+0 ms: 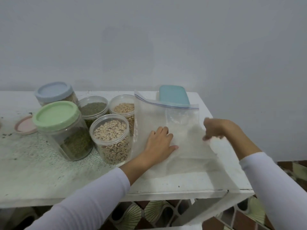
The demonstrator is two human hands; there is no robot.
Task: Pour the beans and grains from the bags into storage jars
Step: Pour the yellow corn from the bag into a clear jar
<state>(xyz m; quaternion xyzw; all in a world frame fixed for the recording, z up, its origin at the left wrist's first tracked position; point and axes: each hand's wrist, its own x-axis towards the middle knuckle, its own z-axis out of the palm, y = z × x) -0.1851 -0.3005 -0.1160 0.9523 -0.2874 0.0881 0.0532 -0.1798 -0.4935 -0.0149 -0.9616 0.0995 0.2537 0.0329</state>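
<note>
White table (49, 176) carries all items. Clear empty zip-top plastic bag (182, 130) lies flat at right end, likely being smoothed after emptying. Five clear plastic storage jars at left — green-lidded jar (63, 130) and blue-lidded jar (54, 93) capped, three uncapped holding beans and grains. Left hand (159, 141) — fingers spread, pressing bag flat. Right hand (216, 128) blurred above bag; grip cannot be told.

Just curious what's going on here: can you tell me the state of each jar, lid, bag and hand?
Green-lid jar: closed, part full of green grains.
Blue-lid jar: closed.
Front bean jar: open, nearly full.
Back bean jar: open, full.
Green-grain jar: open, full.
Pink lid: lying off, on table.
Bag: flat, looks empty.
Teal lid: behind bag.
Left hand: pressing flat on bag.
Right hand: blurred, over bag.
</note>
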